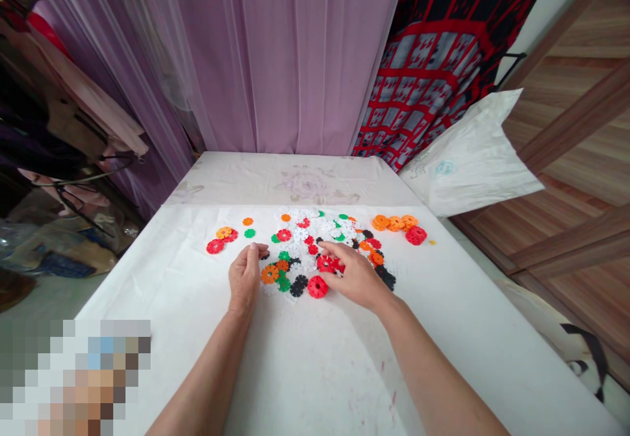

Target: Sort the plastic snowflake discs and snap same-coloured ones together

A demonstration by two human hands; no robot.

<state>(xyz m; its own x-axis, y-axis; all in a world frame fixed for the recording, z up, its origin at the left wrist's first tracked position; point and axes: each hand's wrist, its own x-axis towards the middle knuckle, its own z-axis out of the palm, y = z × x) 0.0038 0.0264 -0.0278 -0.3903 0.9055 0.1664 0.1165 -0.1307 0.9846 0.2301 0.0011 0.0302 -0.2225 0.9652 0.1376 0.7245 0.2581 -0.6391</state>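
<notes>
Plastic snowflake-shaped interlocking discs in white, red, orange, green and black lie in a loose pile [305,252] on a white sheet. My left hand [245,275] rests at the pile's left edge, its fingers bunched, with a small black disc [264,255] just beyond the fingertips. My right hand [352,275] spreads over the pile's right side, its fingers on or just above a red disc [325,264]. Another red disc [317,286] lies just left of that hand. Nothing is visibly held in either hand.
Orange discs [395,223] and a red disc [416,235] lie to the right of the pile, with a few more discs [221,238] to the left. The white sheet [315,357] covers the table. Purple curtains [290,55] hang behind, and a white plastic bag [467,160] sits at the far right corner.
</notes>
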